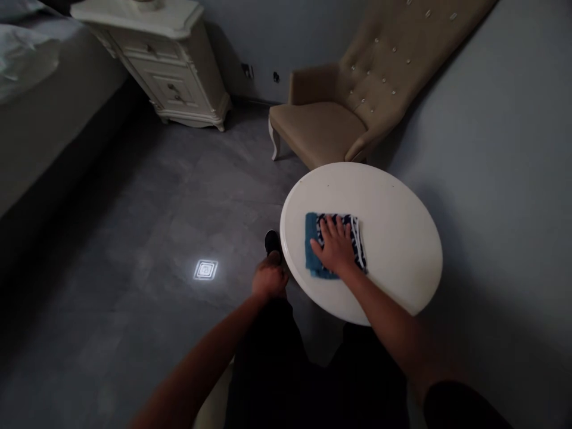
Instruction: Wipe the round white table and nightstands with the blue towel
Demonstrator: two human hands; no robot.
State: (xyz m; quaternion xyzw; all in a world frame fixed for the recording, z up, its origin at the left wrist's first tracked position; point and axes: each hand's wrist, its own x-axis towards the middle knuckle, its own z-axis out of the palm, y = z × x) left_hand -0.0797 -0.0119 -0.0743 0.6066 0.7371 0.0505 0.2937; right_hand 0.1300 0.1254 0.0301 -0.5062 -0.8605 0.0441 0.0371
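My right hand (336,245) lies flat with its fingers spread on a folded cloth (313,244). The cloth is plain teal on one side, with a dark navy and white pattern and a white edge on the other. Under it is a round white table (397,238). My left hand (269,278) is held low at the table's left edge, just above my knee, apart from the cloth. Its fingers are curled into a loose fist, and I see nothing in them.
Behind the table stands a tan tufted armchair (322,128). A white nightstand (179,71) is against the back wall, with a bed (58,119) to its left. A bright square pattern of light (206,270) falls on the grey floor (147,238). A wall runs along the right.
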